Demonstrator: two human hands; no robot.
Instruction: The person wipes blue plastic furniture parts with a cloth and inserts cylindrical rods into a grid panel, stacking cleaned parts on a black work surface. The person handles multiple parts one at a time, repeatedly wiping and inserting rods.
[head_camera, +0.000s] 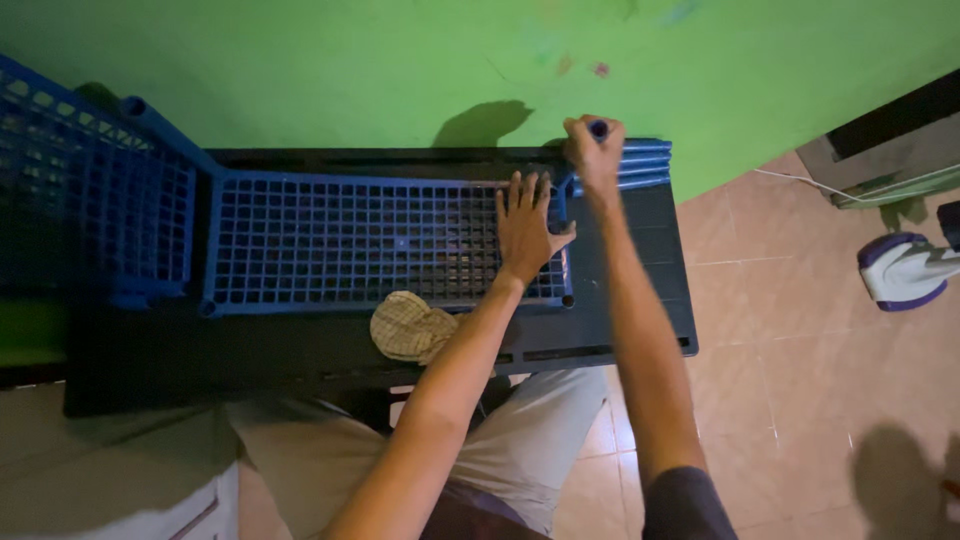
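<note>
A blue plastic grid panel (350, 245) lies flat on a dark table (640, 330) against a green wall. My left hand (528, 228) presses flat on the panel's right end, fingers spread. My right hand (595, 152) is closed around a blue tube (598, 128) standing at the panel's far right corner. Several more blue tubes (645, 165) lie side by side just right of that hand. A second blue grid panel (90, 190) stands tilted at the left, joined to the flat one by a blue corner post (150, 120).
A crumpled checked cloth (410, 326) rests on the table's near edge, left of my left forearm. Tiled floor lies to the right, with a white and purple appliance (905, 270) and a dark cabinet (890, 150) at the far right. My knees are under the table.
</note>
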